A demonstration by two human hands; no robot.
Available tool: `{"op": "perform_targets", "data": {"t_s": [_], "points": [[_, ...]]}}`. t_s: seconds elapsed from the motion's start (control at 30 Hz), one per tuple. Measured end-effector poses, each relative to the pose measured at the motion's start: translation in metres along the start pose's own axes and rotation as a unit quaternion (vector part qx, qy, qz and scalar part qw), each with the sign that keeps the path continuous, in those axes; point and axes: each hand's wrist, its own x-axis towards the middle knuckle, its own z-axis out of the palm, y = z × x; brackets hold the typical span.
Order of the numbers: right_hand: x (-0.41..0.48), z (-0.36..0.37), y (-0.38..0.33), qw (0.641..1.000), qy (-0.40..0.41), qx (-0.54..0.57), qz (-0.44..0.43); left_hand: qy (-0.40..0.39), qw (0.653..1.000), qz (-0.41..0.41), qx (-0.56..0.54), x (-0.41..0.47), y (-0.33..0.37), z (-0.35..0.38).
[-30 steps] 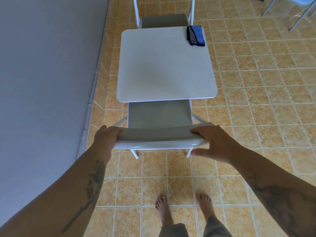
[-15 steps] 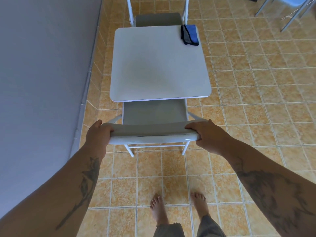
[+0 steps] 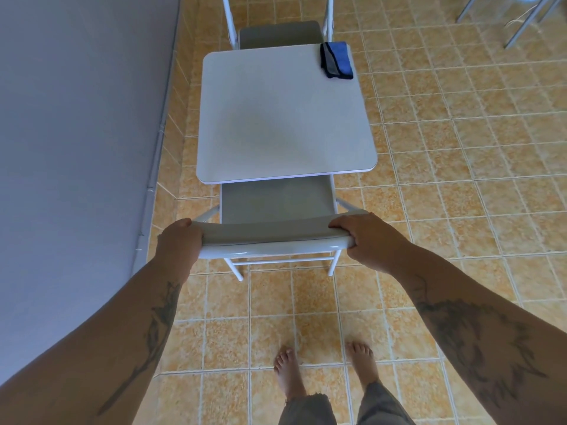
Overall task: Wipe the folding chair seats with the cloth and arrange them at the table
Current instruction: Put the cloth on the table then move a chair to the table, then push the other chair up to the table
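Left hand (image 3: 179,242) and right hand (image 3: 366,240) clamp the chair (image 3: 276,207) backrest ends, likely to steer it squarely under the counter (image 3: 285,118), while the cloth (image 3: 337,60) lies parked on its far corner.

Looks like a room in a home: orange tiled floor (image 3: 429,210) underfoot, bare feet (image 3: 288,372) at 6 o'clock, a plain grey wall (image 3: 76,148) running along 9 o'clock, a small square table (image 3: 285,118) at 12 with folding chairs (image 3: 276,204), more chair legs (image 3: 521,23) at 1 o'clock.
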Motion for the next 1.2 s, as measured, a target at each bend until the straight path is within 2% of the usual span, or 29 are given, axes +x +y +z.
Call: {"op": "perform_targets", "data": {"t_s": [0.13,0.23,0.3,0.4,0.53,0.63,0.8,0.93,1.1,1.2], "points": [[-0.001,-0.006,-0.006,0.999,-0.042,-0.003,0.030,-0.030,0.978,0.086,0.188,-0.017,0.008,0.006],[-0.006,-0.021,-0.010,0.994,-0.096,0.020,0.051,-0.080,0.978,0.104,0.163,-0.035,0.033,0.007],[-0.010,-0.037,-0.009,0.990,-0.120,0.044,0.060,-0.146,0.968,0.112,0.172,-0.048,0.056,0.011],[-0.013,-0.068,0.004,0.989,-0.116,0.060,0.076,-0.179,0.968,0.089,0.154,-0.062,0.097,0.029],[-0.013,-0.116,0.044,0.990,-0.105,0.063,0.066,-0.238,0.942,0.108,0.212,-0.069,0.150,0.066],[-0.005,-0.160,0.091,0.992,-0.099,0.052,0.050,-0.240,0.958,0.095,0.122,-0.065,0.202,0.104],[0.016,-0.244,0.183,0.993,-0.117,-0.003,0.002,-0.191,0.978,0.052,-0.064,-0.060,0.292,0.152],[0.031,-0.317,0.242,0.989,-0.133,-0.048,-0.036,-0.133,0.966,0.023,-0.221,-0.067,0.351,0.179],[0.091,-0.410,0.283,0.982,-0.112,-0.108,-0.104,-0.045,0.957,0.034,-0.284,-0.052,0.417,0.190],[0.147,-0.456,0.290,0.982,-0.080,-0.106,-0.136,0.025,0.960,0.044,-0.275,-0.022,0.450,0.181]]}}
